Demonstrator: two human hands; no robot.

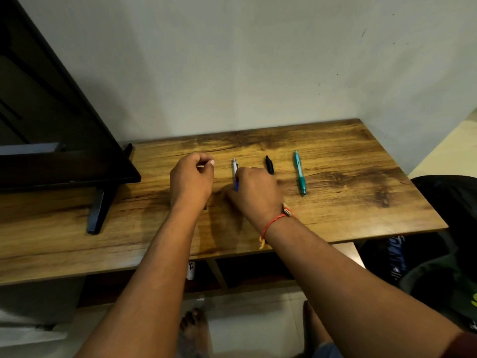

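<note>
The white and blue pen (pixel 234 167) lay flat on the counter (pixel 361 182), running away from me, leftmost in a row of three. My right hand (pixel 258 192) sat against its near half with the fingers curled downward; the back of the hand hid them, so I could not tell whether they gripped the pen. An orange thread (pixel 271 224) circled that wrist. Just beside the pen, my left hand (pixel 191 179) hovered with fingers curled in, and I could not tell whether it held anything. To the right lay a black pen (pixel 269 165), then a teal pen (pixel 300 174), apart from each other. A black screen (pixel 51 125) stood at far left.
</note>
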